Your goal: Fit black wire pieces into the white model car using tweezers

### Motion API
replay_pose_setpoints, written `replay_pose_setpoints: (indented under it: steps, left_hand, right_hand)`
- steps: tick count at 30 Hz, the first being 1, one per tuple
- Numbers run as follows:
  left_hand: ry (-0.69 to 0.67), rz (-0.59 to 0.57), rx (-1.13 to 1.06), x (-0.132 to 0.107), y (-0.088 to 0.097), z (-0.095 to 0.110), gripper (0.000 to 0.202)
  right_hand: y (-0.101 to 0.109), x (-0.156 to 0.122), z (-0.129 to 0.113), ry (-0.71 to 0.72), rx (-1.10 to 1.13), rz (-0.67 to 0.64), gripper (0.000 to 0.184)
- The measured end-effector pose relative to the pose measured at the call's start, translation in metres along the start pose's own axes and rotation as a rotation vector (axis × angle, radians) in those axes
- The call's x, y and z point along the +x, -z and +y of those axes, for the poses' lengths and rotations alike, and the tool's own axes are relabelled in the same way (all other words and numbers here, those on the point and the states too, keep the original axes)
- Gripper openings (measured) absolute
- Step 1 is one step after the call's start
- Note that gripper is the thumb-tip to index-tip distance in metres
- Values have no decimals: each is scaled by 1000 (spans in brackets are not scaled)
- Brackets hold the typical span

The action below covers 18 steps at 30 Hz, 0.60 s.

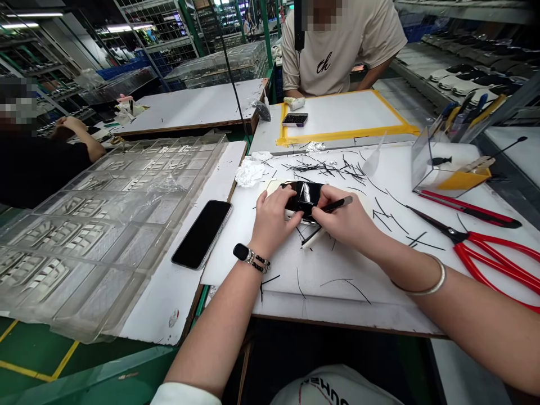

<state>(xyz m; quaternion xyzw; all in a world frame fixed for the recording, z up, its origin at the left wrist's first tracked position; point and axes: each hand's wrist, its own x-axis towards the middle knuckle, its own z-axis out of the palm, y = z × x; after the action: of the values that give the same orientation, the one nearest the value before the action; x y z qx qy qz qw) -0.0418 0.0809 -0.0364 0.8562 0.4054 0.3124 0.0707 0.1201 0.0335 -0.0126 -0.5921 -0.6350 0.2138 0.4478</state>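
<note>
A glossy black curved part (pixel 310 192) with a pale edge lies on the white work surface in front of me. My left hand (pixel 276 216) grips its left side, fingers on top and thumb at the near edge. At its right side, my right hand (pixel 343 219) pinches a slim dark pen-like tool (pixel 337 205), whose tip is hidden by the fingers. Beneath the hands lies a short black-and-white stick (pixel 312 238). Thin black strips (pixel 324 169) are scattered behind and around the part.
Red-handled scissors (pixel 459 236) and a red cutter (pixel 468 208) lie at right, near a clear tool holder (pixel 447 163). Crumpled white paper (pixel 250 171) sits behind my left hand. A phone (pixel 202 233) and divided plastic trays (pixel 126 225) are left. People sit opposite and at far left.
</note>
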Motion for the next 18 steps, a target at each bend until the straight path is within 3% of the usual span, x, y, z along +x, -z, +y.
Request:
replay_pose_setpoints:
  steps: [4,9,13,16,18]
  left_hand:
    - [9,-10,7,0,1,0,35]
    - [4,-6,5,0,1,0,35]
    - [-3,0,3,0,1,0,36]
    - [-7,-17,-8,0,3,-3,34]
    - [-28,-49,-35,0,7,-5,34]
  right_hand:
    - [0,2,-1,-30,0,-27,18]
    - [1,-2,5,-66,71,85,20]
    - [7,-1,2,4,128,111,24]
    - [31,3,-15,175,277,239,17]
    - [62,2,-24,302,301,464,13]
